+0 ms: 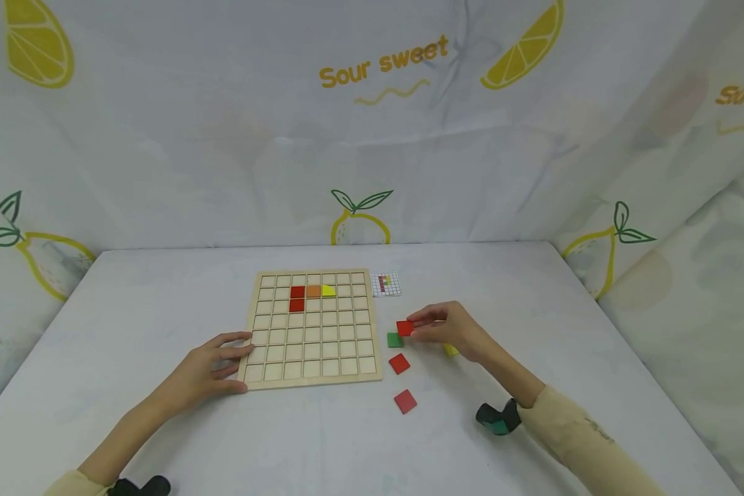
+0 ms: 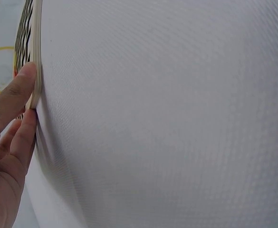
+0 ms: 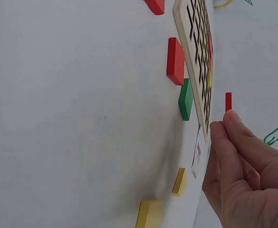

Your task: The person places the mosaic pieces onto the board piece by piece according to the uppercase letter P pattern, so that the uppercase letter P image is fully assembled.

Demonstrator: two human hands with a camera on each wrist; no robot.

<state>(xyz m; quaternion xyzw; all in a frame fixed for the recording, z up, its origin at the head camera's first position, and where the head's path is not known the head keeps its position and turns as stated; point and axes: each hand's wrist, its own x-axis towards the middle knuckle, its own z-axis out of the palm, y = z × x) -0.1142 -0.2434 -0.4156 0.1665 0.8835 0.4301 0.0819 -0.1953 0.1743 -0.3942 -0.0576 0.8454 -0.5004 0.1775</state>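
Observation:
My right hand (image 1: 451, 328) pinches a red square tile (image 1: 405, 328) between thumb and fingertips, raised above the table; its narrow edge shows in the right wrist view. Close below lies a green tile (image 1: 395, 340), and nearer me are two more red tiles, one (image 1: 399, 364) beside the board and one (image 1: 406, 401) in front. A yellow tile (image 1: 450, 350) is partly hidden by the hand. At the wooden grid board (image 1: 304, 381), my left hand (image 1: 207, 368) touches the left edge and front corner with extended fingers and thumb. Two red tiles, an orange and a yellow one (image 1: 328, 291) sit in its cells.
A small printed card (image 1: 386, 284) with a coloured grid pattern lies beside the board's far right corner. Yellow tiles, one of them thick-edged (image 3: 149, 213), appear in the right wrist view. White cloth (image 1: 254, 138) with lemon prints hangs behind the white table.

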